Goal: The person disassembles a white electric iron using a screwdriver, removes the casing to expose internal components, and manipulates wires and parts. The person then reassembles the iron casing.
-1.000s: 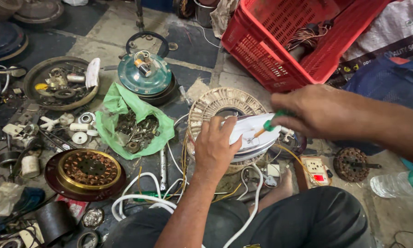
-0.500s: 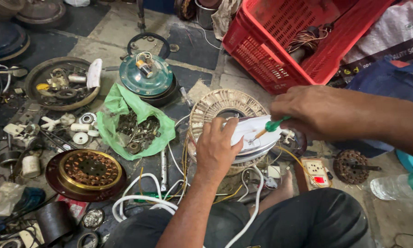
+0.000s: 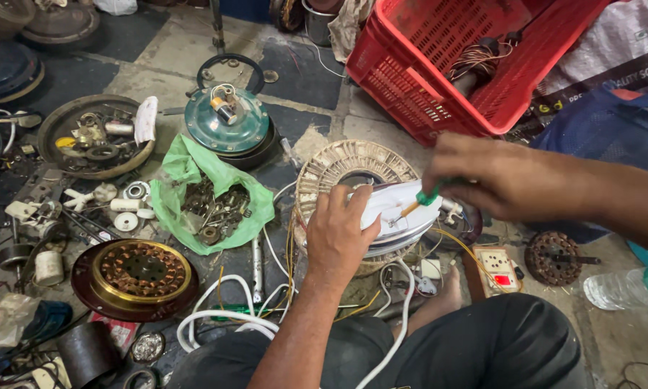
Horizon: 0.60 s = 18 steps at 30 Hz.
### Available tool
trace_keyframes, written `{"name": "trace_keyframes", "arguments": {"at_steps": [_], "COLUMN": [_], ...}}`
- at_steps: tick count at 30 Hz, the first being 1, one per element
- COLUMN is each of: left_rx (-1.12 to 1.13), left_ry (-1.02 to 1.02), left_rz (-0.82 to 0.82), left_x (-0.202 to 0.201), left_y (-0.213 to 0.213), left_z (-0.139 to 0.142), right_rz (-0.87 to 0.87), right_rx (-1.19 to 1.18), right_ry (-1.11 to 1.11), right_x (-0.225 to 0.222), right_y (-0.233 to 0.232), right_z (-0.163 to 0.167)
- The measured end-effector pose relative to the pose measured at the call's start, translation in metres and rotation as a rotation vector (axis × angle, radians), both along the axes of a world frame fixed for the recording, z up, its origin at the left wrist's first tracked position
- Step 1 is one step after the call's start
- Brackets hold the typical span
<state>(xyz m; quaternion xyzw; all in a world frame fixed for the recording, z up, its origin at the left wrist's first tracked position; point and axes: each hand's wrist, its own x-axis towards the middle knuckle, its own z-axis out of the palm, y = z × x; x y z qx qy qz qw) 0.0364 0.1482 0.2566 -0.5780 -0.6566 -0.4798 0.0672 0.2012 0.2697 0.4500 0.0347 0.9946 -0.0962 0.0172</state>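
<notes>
My left hand (image 3: 340, 232) presses down on a white motor cover (image 3: 403, 216) that lies on a round wound stator (image 3: 338, 169) on the floor in front of me. My right hand (image 3: 500, 176) reaches in from the right and grips a green-handled screwdriver (image 3: 419, 202), its tip on the white cover. White and yellow wires (image 3: 281, 288) run out from under the stator toward my knees.
A green bag of small metal parts (image 3: 212, 205), a teal motor housing (image 3: 227, 119) and a copper-wound rotor (image 3: 140, 274) lie left. A red crate (image 3: 410, 79) stands at the back. A socket board (image 3: 498, 268), a rusty gear (image 3: 554, 258) and a plastic bottle (image 3: 623, 288) lie right.
My right hand has shifted slightly with the screwdriver over the white cover. My left hand stays pressed on it.
</notes>
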Motion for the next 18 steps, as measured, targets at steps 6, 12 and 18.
{"name": "trace_keyframes", "arguments": {"at_steps": [6,12,18], "left_rx": [-0.027,-0.02,-0.028], "left_ry": [0.006,0.009,0.003], "left_rz": [0.003,0.009,0.006], "left_x": [0.001,0.0,0.001], "left_y": [0.0,-0.001,-0.001], "left_z": [0.001,0.002,0.002], "right_rz": [-0.629,0.205,-0.527], "right_rx": [0.288,0.07,0.195], "right_ry": [-0.52,-0.047,-0.57], "right_x": [-0.008,-0.02,-0.021], "right_y": [-0.009,-0.003,-0.013], "right_z": [0.004,0.011,0.014]}}
